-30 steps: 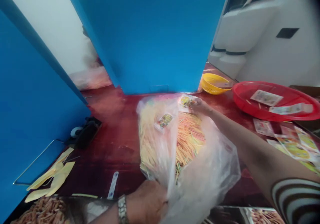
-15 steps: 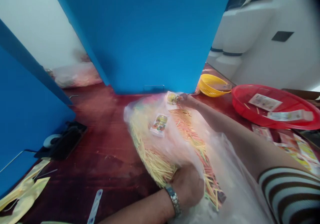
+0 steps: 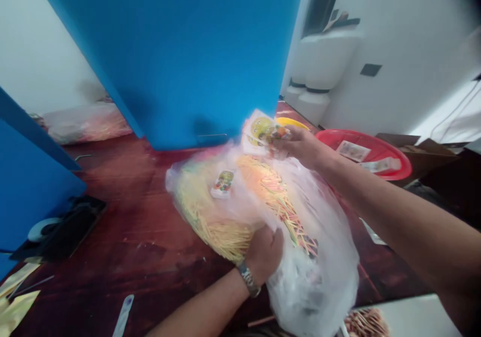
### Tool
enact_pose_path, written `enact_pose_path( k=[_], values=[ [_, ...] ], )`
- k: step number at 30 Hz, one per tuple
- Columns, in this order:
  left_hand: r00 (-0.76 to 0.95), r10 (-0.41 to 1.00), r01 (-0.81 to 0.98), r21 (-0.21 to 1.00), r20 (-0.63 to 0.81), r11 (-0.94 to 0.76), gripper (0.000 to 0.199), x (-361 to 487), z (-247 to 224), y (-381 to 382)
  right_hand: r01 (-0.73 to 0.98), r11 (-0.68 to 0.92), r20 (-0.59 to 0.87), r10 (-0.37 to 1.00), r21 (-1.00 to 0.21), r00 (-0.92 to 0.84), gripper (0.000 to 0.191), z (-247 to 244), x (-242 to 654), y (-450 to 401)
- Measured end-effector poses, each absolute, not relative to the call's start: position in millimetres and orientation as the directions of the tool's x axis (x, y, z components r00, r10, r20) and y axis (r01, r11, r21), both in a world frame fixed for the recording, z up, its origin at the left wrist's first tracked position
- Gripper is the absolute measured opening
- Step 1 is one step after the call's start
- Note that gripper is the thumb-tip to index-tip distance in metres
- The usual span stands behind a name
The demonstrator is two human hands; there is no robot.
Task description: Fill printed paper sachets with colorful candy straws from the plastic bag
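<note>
A large clear plastic bag (image 3: 319,272) full of thin yellow and orange sticks (image 3: 225,236) lies on the dark red table. My left hand (image 3: 265,251), with a metal watch at its wrist, is closed on the bag's edge near the middle. My right hand (image 3: 296,146) holds a printed packet (image 3: 259,131) above the bag's far side, fingers pressed round its right edge. Another small printed packet (image 3: 223,184) rests on the bag's left part.
Blue partitions (image 3: 180,51) rise behind and at the left. A red tray (image 3: 398,164) with packets and a yellow basket (image 3: 291,122) stand at the right. A tape dispenser (image 3: 56,229) is at left, another filled bag (image 3: 88,121) behind it.
My right hand has lifted the packet off the bag toward the camera. The view has shifted, and brown sticks on a white surface now show at the bottom right.
</note>
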State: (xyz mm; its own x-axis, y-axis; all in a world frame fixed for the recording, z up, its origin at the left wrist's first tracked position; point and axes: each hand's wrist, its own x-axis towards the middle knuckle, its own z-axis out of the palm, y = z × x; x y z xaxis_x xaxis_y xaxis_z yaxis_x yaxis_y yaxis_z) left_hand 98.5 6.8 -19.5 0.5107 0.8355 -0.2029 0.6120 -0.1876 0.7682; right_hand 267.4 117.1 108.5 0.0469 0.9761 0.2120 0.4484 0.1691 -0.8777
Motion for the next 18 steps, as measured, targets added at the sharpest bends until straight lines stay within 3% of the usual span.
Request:
enact_pose_path(
  k=[2, 4, 7, 10, 12, 14, 16, 18],
  values=[
    [0.534, 0.826, 0.497, 0.857, -0.18, -0.135, 0.043, 71, -7, -15, 0.171, 0.081, 0.089, 0.995, -0.982, 0.038, 0.028, 102, 256, 67],
    [0.529, 0.822, 0.401, 0.916, -0.212, -0.022, 0.044, 35, 2, -36, -0.004, -0.089, -0.089, 0.996, -0.996, 0.008, 0.03, 79, 247, 22],
    [0.343, 0.86, 0.436, 0.875, -0.378, 0.21, 0.044, -29, 2, -56, -0.133, -0.229, -0.246, 0.96, -0.964, 0.134, 0.034, 32, 257, -32],
    [0.241, 0.869, 0.542, 0.803, -0.433, 0.25, 0.052, -86, -4, -56, -0.205, -0.285, -0.338, 0.888, -0.936, 0.311, 0.037, -3, 291, -65],
    [0.189, 0.924, 0.652, 0.746, -0.333, 0.135, 0.057, -104, 1, -47, -0.246, -0.299, -0.377, 0.84, -0.922, 0.391, 0.037, -10, 313, -78],
    [0.178, 0.984, 0.769, 0.627, -0.026, -0.123, 0.061, -99, 17, -34, -0.278, -0.29, -0.389, 0.812, -0.916, 0.435, 0.036, -7, 323, -84],
    [0.394, 0.892, 0.757, 0.471, 0.224, -0.453, 0.047, -72, 39, -21, -0.301, -0.251, -0.366, 0.825, -0.92, 0.43, 0.034, 2, 321, -86],
    [0.726, 0.653, 0.565, 0.352, 0.217, -0.746, 0.037, -36, 57, -8, -0.302, -0.238, -0.341, 0.871, -0.923, 0.354, 0.032, 9, 309, -87]
  ],
)
